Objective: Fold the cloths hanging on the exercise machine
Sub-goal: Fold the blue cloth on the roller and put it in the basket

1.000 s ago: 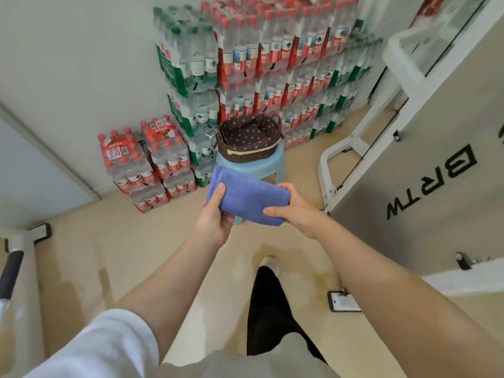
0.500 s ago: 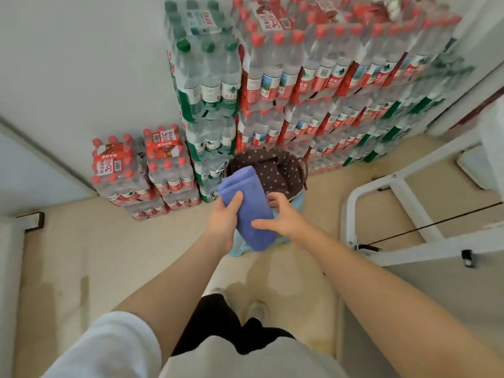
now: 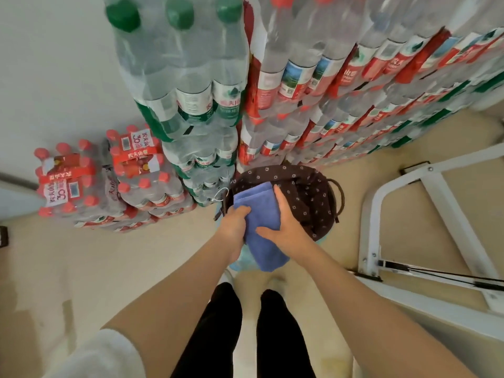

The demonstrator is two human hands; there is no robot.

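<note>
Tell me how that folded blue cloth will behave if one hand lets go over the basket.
The cloth is probably floppy: its near end droops past the basket rim. It looks light; left hand and right hand hold it easily. Terry-like texture suggests it won't slip, but the fold may open.

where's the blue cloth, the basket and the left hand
blue cloth [image 3: 266, 251]: head view, on its folded lower part below the hands
basket [image 3: 308, 196]: head view, on its dotted brown lining
left hand [image 3: 234, 224]: head view, on the back of the hand
</note>
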